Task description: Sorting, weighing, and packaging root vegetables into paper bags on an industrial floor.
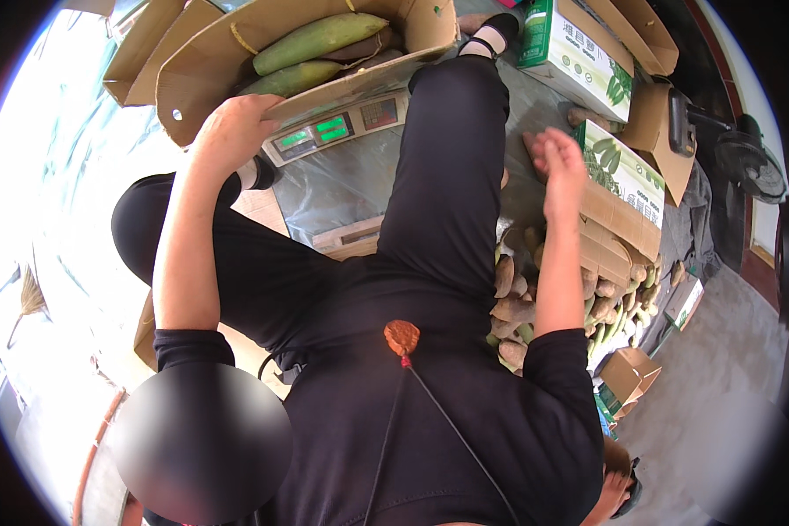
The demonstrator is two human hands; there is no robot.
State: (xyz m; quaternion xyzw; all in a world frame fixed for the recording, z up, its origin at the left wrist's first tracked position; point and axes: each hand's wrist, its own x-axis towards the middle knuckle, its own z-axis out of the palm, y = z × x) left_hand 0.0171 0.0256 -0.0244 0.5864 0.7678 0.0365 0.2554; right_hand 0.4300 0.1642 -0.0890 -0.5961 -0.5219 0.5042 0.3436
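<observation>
My left hand [234,131] is closed on the near side of an open cardboard box [342,85], its fingertips partly hidden by the wall. Inside lie several long green radishes [320,44], with darker ones beneath. The box rests on a digital scale [337,125] whose displays glow green. Off to the right, my right hand [558,160] hangs in the air with loosely bent fingers and nothing visible in them. It is nearest to a brownish radish [536,151] and a white-and-green printed carton [624,171].
A second printed carton [579,57] stands at the far right. Below my right forearm spreads a heap of loose radishes [605,307], many earth-covered. A black fan [749,158] stands at the right edge. Another person's hand [612,500] shows at the lower right.
</observation>
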